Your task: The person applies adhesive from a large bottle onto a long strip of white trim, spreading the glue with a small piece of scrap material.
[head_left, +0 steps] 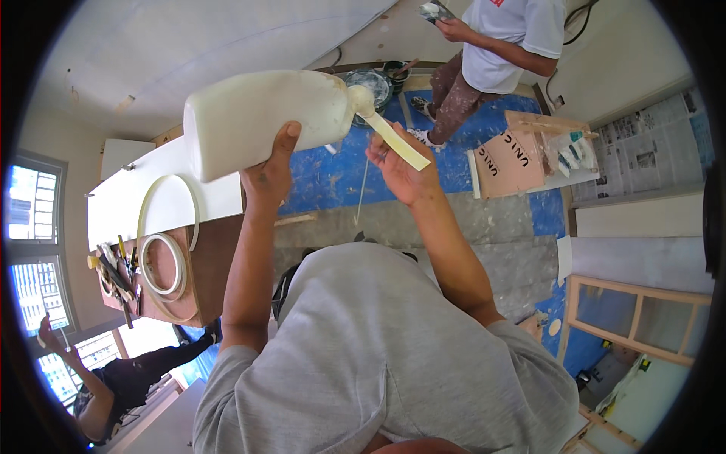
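Observation:
My left hand (274, 163) is wrapped round a big, off-white plastic bottle (246, 117), its thumb lying on the near side. The bottle is tipped over sideways, its rounded, glue-crusted spout (361, 99) pointing right. A short, flat, cream-coloured strip (401, 147) slants down from beside the spout. My right hand (408, 172) holds this strip from below with curled fingers, partly hidden by it. Spout and strip meet or nearly meet; whether they touch I cannot tell.
To the left, a brown workbench (208, 257) bears a white board (166, 193), a coil of white edging (180, 265) and several hand tools. A co-worker (507, 45) stands at the far right near buckets (370, 83); another person (125, 386) is at lower left. Blue sheeting (318, 178) covers the floor.

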Demonstrator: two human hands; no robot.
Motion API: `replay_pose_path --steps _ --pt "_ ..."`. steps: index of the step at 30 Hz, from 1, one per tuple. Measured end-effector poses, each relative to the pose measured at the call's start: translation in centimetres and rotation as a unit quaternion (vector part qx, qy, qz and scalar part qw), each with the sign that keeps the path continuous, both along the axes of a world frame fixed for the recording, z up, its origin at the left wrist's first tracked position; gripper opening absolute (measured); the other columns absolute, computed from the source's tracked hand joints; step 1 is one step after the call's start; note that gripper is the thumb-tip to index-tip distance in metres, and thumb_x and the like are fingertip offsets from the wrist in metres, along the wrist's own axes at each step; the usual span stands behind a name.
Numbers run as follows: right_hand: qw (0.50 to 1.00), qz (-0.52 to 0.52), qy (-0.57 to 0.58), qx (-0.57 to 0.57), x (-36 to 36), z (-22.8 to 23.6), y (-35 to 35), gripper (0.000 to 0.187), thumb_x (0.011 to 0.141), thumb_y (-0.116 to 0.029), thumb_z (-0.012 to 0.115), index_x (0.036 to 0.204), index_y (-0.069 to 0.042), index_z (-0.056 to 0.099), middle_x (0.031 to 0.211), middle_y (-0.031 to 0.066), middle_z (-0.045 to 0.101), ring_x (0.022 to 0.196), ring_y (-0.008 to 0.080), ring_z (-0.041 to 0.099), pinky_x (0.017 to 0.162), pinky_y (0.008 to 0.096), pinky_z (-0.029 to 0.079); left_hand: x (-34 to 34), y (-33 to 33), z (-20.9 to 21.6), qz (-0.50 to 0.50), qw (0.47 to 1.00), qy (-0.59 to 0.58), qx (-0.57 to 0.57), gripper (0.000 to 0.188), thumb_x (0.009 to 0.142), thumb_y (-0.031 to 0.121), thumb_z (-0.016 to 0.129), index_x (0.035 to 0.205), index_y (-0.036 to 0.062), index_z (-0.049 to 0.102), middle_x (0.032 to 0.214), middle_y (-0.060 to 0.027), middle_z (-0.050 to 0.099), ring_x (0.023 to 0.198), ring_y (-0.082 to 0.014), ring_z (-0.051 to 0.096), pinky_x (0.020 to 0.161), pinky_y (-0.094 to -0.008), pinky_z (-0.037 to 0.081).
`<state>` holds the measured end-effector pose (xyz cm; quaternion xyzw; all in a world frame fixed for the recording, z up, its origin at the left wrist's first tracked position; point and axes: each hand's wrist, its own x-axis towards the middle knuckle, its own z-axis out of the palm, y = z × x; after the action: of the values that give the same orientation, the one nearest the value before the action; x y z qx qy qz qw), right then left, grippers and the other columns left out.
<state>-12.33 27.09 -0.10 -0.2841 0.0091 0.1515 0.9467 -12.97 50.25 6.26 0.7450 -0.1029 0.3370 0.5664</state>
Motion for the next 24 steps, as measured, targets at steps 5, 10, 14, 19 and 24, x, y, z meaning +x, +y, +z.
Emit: replay_pose_path --steps 5,10,14,19,24 --pt "0.999 0.021 -0.033 0.028 -0.2 -0.2 -0.1 0.026 0.101 -0.03 0.055 0.112 -0.008 0.067 0.095 0.007 0.069 0.094 0.0175 0.063 0.095 0.0395 0.043 -0.8 0.6 0.2 -0.003 0.999 -0.027 0.021 0.033 0.084 0.011 0.08 0.112 0.0006 0.066 0.103 -0.0093 0.068 0.093 -0.0228 0.062 0.087 -0.0369 0.051" --pt "1.0 0.006 -0.023 0.009 -0.6 0.5 0.5 0.027 0.102 -0.029 0.053 0.114 -0.007 0.066 0.094 0.0071 0.069 0.094 0.0179 0.063 0.096 0.0392 0.044 -1.5 0.4 1.3 0.01 1.0 0.0 -0.011 0.03 0.085 0.013 0.078 0.11 -0.0001 0.067 0.102 -0.0091 0.068 0.093 -0.0231 0.062 0.087 -0.0359 0.051" --pt "0.997 0.028 -0.054 0.041 -0.8 0.1 0.4 0.028 0.103 -0.028 0.052 0.117 -0.006 0.065 0.094 0.0072 0.069 0.095 0.0173 0.062 0.096 0.0377 0.043 -1.3 0.6 1.3 0.006 1.0 0.002 -0.014 0.028 0.086 0.014 0.078 0.107 -0.0005 0.067 0.101 -0.0089 0.068 0.092 -0.0231 0.062 0.085 -0.0353 0.051" --pt "0.999 0.016 -0.027 0.015 -0.9 0.2 0.8 0.033 0.104 -0.03 0.051 0.124 -0.005 0.061 0.095 0.0059 0.066 0.094 0.0156 0.06 0.097 0.0362 0.04 -1.9 0.4 1.2 0.0 1.0 -0.023 0.002 0.028 0.085 0.014 0.079 0.106 -0.0004 0.067 0.101 -0.009 0.068 0.091 -0.0228 0.062 0.084 -0.036 0.051" --pt "0.998 0.037 -0.04 0.028 -0.8 -0.3 0.4 0.035 0.104 -0.03 0.05 0.128 -0.005 0.058 0.095 0.0051 0.065 0.091 0.0151 0.059 0.096 0.0359 0.04 -1.8 0.1 1.0 -0.009 0.998 0.021 -0.065 0.029 0.084 0.012 0.079 0.107 -0.0002 0.067 0.102 -0.0095 0.068 0.091 -0.0224 0.062 0.083 -0.0363 0.051"
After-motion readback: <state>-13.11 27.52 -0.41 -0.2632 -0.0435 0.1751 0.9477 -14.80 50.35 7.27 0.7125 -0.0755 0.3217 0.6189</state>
